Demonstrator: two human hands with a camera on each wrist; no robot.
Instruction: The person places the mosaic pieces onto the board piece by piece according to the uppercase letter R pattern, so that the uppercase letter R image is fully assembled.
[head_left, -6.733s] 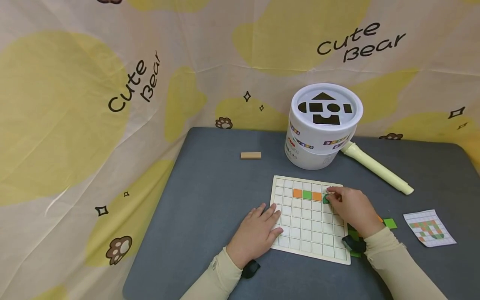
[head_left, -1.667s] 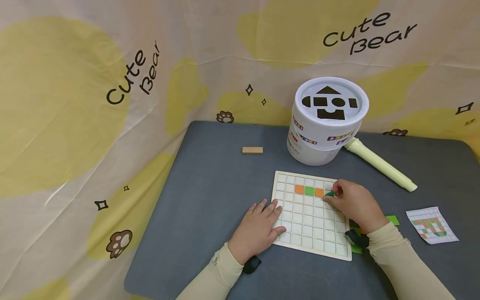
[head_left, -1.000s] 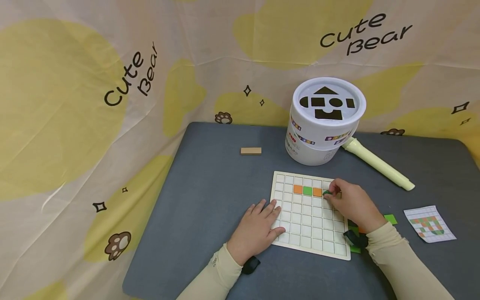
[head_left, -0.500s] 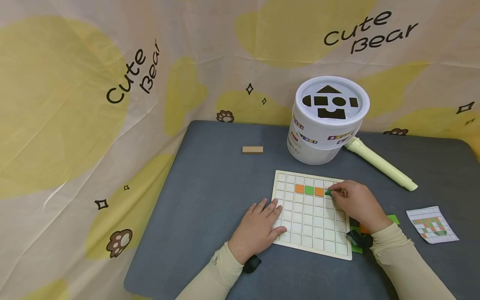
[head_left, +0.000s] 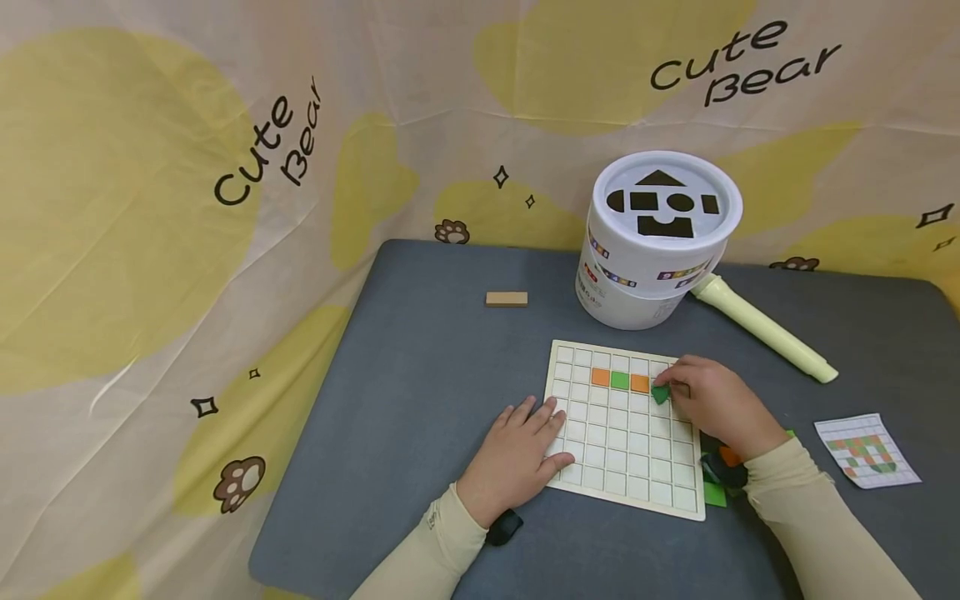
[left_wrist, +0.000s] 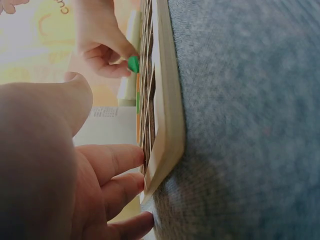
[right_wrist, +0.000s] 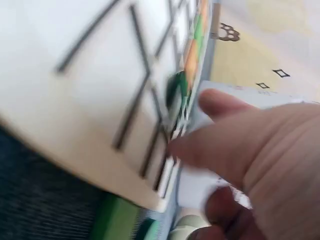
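A white grid board [head_left: 615,442] lies on the table, with an orange tile [head_left: 601,377], a green tile [head_left: 620,380] and another orange tile [head_left: 639,383] in one row. My right hand [head_left: 723,404] pinches a small dark green tile [head_left: 660,394] at the right end of that row. In the left wrist view the dark green tile [left_wrist: 133,64] shows at the fingertips, tilted up against the grid. The right wrist view is blurred near the fingers. My left hand [head_left: 510,462] rests with spread fingers on the board's left edge.
Behind the board stands a white bucket [head_left: 652,250] with shape holes in its lid and a pale yellow handle [head_left: 765,329]. A wooden block [head_left: 507,299] lies at the back. Right of the board are loose green tiles [head_left: 715,494], an orange tile [head_left: 730,456] and a printed pattern card [head_left: 867,450].
The dark green tile has been turned and tilted in my right fingers at the same spot by the row's end. My left hand has stayed on the board's edge.
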